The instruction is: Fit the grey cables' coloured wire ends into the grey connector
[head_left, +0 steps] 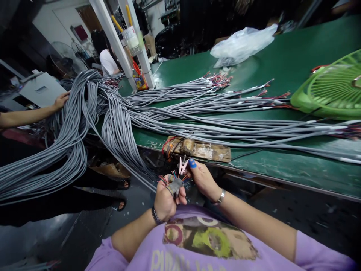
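My left hand (pixel 166 201) is closed round a small bundle of grey cable ends (pixel 175 183), whose coloured inner wires fan out above my fingers. My right hand (pixel 200 177) pinches a small pink clip-like tool (pixel 182 165) just above those wires; a blue cover sits on one fingertip. Both hands hover in front of my chest, below the edge of the green table (pixel 282 165). A worn wooden block with a fixture (pixel 197 148) lies on the table edge right above my hands.
Thick bundles of grey cables (pixel 118 124) stretch across the table and hang off its left end. A green fan (pixel 332 88) lies at the right, a plastic bag (pixel 242 43) at the back. Another person's arm (pixel 34 113) rests on the cables at left.
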The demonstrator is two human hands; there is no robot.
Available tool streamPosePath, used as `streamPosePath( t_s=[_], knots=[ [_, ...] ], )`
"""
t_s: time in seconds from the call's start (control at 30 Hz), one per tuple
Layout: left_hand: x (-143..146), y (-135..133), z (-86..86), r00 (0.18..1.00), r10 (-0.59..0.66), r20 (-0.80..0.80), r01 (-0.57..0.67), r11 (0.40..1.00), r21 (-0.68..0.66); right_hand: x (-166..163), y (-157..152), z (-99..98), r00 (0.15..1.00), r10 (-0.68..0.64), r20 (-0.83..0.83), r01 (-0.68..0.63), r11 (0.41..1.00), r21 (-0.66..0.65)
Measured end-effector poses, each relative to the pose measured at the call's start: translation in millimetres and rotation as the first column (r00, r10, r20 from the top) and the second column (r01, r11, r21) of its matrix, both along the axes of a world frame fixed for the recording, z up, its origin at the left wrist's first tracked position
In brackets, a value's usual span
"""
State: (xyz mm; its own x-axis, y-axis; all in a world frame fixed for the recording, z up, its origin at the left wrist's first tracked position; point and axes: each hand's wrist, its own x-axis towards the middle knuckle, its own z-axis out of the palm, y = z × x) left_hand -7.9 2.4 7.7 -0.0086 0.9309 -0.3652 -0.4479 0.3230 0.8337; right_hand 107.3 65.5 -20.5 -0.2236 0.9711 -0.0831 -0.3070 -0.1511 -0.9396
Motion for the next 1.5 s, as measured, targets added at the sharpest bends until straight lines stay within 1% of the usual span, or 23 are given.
streamPosePath(
  t_s=[0.07, 0.13, 0.17, 0.23, 0.3, 0.43, 0.5, 0.57, 0.63, 0.67, 0.73, 0.83, 0.9, 1.0, 1.07, 1.1, 1.13, 1.2, 1.27, 1.4, 1.5],
  knots=[
    [-0.1, 0.6, -1.7, 1.0, 0.001, 0.007, -0.001, 1.0, -0.009, -2.0, 0.9, -1.4, 0.991, 0.051, -0.125, -0.06, 0.996, -0.069],
    [0.5, 1.0, -2.6, 1.0, 0.005, 0.003, -0.005, 1.0, -0.011, -4.6, 2.2, -1.2, 0.951, 0.09, -0.296, -0.148, 0.973, -0.178],
    [1.1, 1.3, -2.8, 1.0, 0.007, -0.003, -0.007, 1.0, -0.013, -6.0, 2.9, -0.5, 0.93, 0.08, -0.359, -0.168, 0.96, -0.223],
    [2.6, 1.9, -3.1, 1.0, 0.005, -0.02, -0.005, 1.0, -0.026, -9.0, 4.3, 1.3, 0.909, 0.029, -0.415, -0.157, 0.948, -0.276],
    [4.0, 2.3, -3.5, 0.999, -0.002, -0.034, 0.0, 0.999, -0.042, -11.3, 5.2, 1.6, 0.903, 0.002, -0.43, -0.137, 0.949, -0.285],
    [3.5, 0.1, -4.5, 0.999, 0.002, -0.049, -0.004, 0.999, -0.044, -9.4, 2.3, -5.1, 0.893, 0.03, -0.45, -0.178, 0.94, -0.292],
    [1.1, -3.0, -5.9, 0.999, 0.008, -0.048, -0.009, 1.0, -0.02, -3.9, -3.8, -9.4, 0.887, 0.089, -0.453, -0.235, 0.931, -0.278],
    [-2.1, -7.0, -8.6, 0.999, 0.015, -0.053, -0.014, 1.0, 0.012, 3.4, -12.9, -11.5, 0.88, 0.191, -0.435, -0.319, 0.916, -0.243],
    [-5.1, -10.9, -12.6, 0.997, 0.031, -0.066, -0.028, 0.998, 0.048, 10.0, -23.0, -10.3, 0.875, 0.285, -0.391, -0.381, 0.904, -0.193],
    [-6.3, -12.6, -14.7, 0.996, 0.04, -0.076, -0.035, 0.997, 0.068, 12.2, -27.5, -8.5, 0.883, 0.311, -0.352, -0.386, 0.907, -0.169],
    [-7.6, -15.3, -18.7, 0.994, 0.053, -0.098, -0.044, 0.994, 0.1, 13.9, -33.9, -3.2, 0.919, 0.312, -0.242, -0.351, 0.926, -0.138],
    [-7.8, -17.5, -22.1, 0.989, 0.047, -0.138, -0.031, 0.992, 0.118, 11.6, -37.4, 4.9, 0.957, 0.27, -0.103, -0.282, 0.951, -0.125],
    [-7.4, -17.7, -21.9, 0.985, 0.068, -0.158, -0.047, 0.99, 0.133, 10.0, -37.9, 7.4, 0.961, 0.263, -0.08, -0.271, 0.956, -0.113],
    [-6.9, -16.4, -18.7, 0.981, 0.127, -0.144, -0.105, 0.983, 0.15, 10.7, -38.4, 4.8, 0.957, 0.285, -0.06, -0.289, 0.955, -0.071],
    [-6.4, -14.8, -15.3, 0.982, 0.149, -0.115, -0.131, 0.981, 0.145, 12.5, -36.9, -0.1, 0.945, 0.314, -0.088, -0.32, 0.945, -0.071],
    [-6.0, -14.0, -13.5, 0.983, 0.15, -0.103, -0.136, 0.981, 0.138, 13.1, -34.8, -2.8, 0.942, 0.31, -0.133, -0.323, 0.941, -0.097],
    [-5.4, -13.3, -11.8, 0.984, 0.15, -0.094, -0.137, 0.982, 0.133, 13.4, -31.6, -5.2, 0.938, 0.288, -0.192, -0.317, 0.938, -0.139],
    [-3.7, -11.8, -8.8, 0.986, 0.144, -0.081, -0.133, 0.983, 0.126, 12.2, -22.4, -7.9, 0.928, 0.203, -0.313, -0.286, 0.927, -0.244],
    [-1.5, -10.1, -6.8, 0.988, 0.135, -0.072, -0.125, 0.984, 0.126, 9.1, -11.6, -7.3, 0.908, 0.155, -0.388, -0.282, 0.913, -0.296],
    [1.9, -6.0, -5.2, 0.988, 0.133, -0.082, -0.121, 0.983, 0.138, 1.7, 2.2, -0.6, 0.899, 0.155, -0.41, -0.271, 0.932, -0.24],
    [3.0, -2.7, -6.1, 0.984, 0.151, -0.092, -0.137, 0.981, 0.14, -0.6, 2.7, 3.0, 0.891, 0.129, -0.435, -0.256, 0.934, -0.248]
  ],
)
